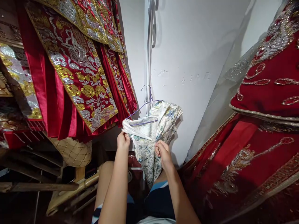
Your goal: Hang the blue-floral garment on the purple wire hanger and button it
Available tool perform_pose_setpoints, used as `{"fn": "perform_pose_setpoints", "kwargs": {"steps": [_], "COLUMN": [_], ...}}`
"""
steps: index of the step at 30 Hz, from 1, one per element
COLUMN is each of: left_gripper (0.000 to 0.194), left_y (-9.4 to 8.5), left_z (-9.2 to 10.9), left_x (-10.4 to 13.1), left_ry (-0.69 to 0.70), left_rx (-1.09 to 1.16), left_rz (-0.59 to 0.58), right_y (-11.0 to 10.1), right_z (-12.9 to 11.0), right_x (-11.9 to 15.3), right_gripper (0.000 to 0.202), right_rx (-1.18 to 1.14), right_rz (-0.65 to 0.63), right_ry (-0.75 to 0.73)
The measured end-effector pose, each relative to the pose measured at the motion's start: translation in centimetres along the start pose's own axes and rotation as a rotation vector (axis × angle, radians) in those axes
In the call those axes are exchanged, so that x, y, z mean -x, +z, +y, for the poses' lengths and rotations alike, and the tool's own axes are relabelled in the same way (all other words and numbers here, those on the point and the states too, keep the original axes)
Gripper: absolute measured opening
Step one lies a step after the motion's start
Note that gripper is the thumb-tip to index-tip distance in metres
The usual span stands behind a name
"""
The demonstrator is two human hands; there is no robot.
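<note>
A white floral garment [149, 152] with blue and green print hangs in front of me on a thin purple wire hanger [140, 108]. The hanger's hook stands up beside a white metal pole. My left hand [123, 140] pinches the garment's edge on the left, below the hanger's end. My right hand [163, 152] is closed on the cloth at the front, near the middle of the neckline. Between my hands the edge is stretched, and the hanger's lower bar shows inside the opening. The lower part of the garment drapes down by my legs.
Red gowns with gold and silver embroidery [86, 81] hang at left. Another beaded red gown [261, 149] stands close on the right, beside sheer pale fabric. A white metal pole [149, 46] runs up the white wall [191, 56]. Bamboo furniture [70, 189] sits at lower left.
</note>
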State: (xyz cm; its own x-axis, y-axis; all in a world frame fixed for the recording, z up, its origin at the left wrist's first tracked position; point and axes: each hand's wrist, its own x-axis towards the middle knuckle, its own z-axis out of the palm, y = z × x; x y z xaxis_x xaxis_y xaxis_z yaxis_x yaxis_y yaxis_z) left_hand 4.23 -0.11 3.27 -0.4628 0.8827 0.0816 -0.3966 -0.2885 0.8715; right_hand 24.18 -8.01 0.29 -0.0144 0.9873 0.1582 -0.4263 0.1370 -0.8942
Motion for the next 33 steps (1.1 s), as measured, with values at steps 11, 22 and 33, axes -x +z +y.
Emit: {"fn": "perform_pose_setpoints", "kwargs": {"steps": [11,22,33], "left_gripper": [0.012,0.032,0.025], "left_y": [-2.4,0.7,2.1], "left_z": [1.4,1.7,4.2], "left_x": [3.0,8.6,11.7], "left_ry": [0.129,0.108,0.377], "left_rx": [-0.98,-0.223,-0.326], "left_rz": [-0.344,-0.645,-0.658], "right_y": [-1.5,-5.9,1.9], "right_z": [-1.1,-2.1,-4.5], "right_x": [0.2,-0.4,1.9], "right_gripper": [0.027,0.032,0.03], "right_rx": [0.024,0.374,0.272], "right_rz": [0.107,0.019,-0.537], "right_ry": [-0.007,0.087,0.134]}}
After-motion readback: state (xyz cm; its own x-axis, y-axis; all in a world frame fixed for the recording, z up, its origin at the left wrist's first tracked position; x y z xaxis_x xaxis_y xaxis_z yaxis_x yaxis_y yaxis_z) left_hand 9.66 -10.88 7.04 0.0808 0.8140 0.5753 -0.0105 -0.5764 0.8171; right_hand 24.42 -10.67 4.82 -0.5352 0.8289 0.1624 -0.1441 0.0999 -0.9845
